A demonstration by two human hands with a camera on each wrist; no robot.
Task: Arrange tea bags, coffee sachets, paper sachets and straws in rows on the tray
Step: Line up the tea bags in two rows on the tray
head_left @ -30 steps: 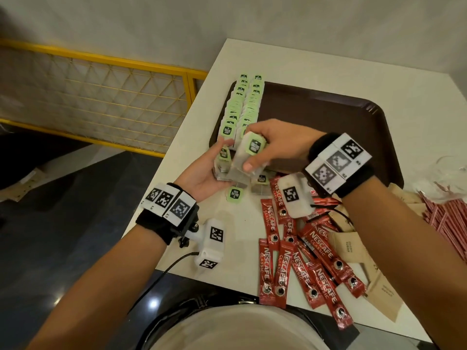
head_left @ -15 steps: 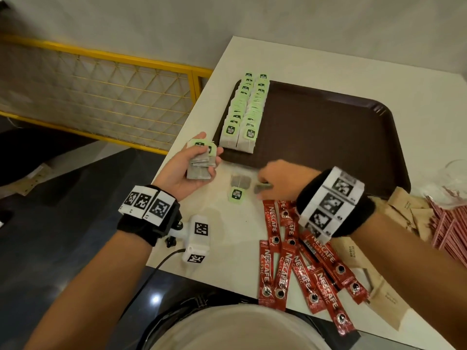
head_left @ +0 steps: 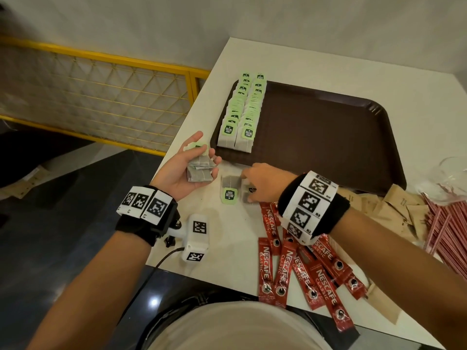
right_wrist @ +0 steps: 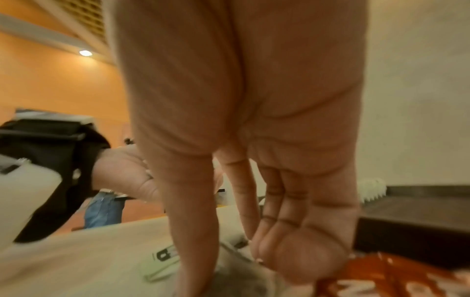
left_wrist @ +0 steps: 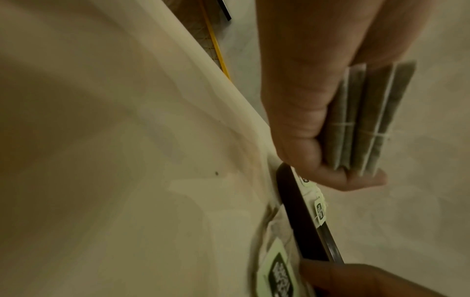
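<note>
On white table point(head_left: 202, 251), beside tray point(head_left: 328, 147) | my left hand point(head_left: 182, 170) grasps tea-bag stack point(head_left: 199, 168) | my right hand point(head_left: 262, 185) pinches a loose tea bag point(head_left: 246, 195) | two tea-bag rows point(head_left: 242, 114) on tray's left edge.

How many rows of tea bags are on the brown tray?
2. Both rows run side by side along the tray's left edge: the left row by the rim, the right row just inside it. None seems hidden.

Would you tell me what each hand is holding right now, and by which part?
The left hand holds a small stack of grey tea bags by their flat faces. The right hand touches a loose tea bag on the white table; its grip is unclear.
</note>
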